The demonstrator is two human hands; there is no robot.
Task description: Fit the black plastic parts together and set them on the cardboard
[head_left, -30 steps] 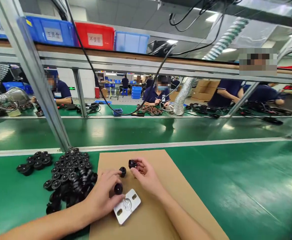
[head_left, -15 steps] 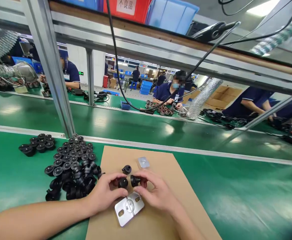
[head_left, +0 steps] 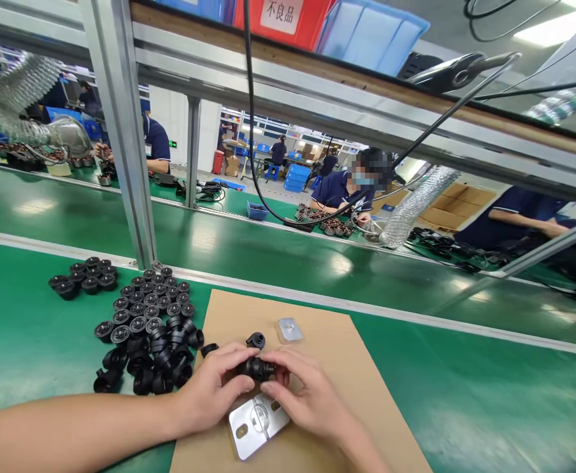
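My left hand (head_left: 221, 381) grips one round black plastic part (head_left: 246, 368) between thumb and fingers. A second black plastic part (head_left: 266, 370) is pinched in my right hand (head_left: 302, 384). The two parts touch or nearly touch end to end; the exact join is too small to tell. Just below them lies a silver metal fixture plate (head_left: 251, 430) with slots and a round recess, its right end partly behind my right hand. Another black part (head_left: 256, 339) stands just beyond my fingers, and one more (head_left: 209, 349) lies beside my left hand.
A brown cardboard sheet (head_left: 361, 394) covers the green bench (head_left: 489, 387). On it sits a small square metal block (head_left: 289, 330). Many black parts (head_left: 154, 309) crowd the left side, with a smaller cluster (head_left: 85, 276) farther left. A metal post (head_left: 130, 144) rises behind. Co-workers sit across the line.
The two black parts, apart before, have been brought together between my hands. The whole view has shifted slightly, moving the scene a little to the right.
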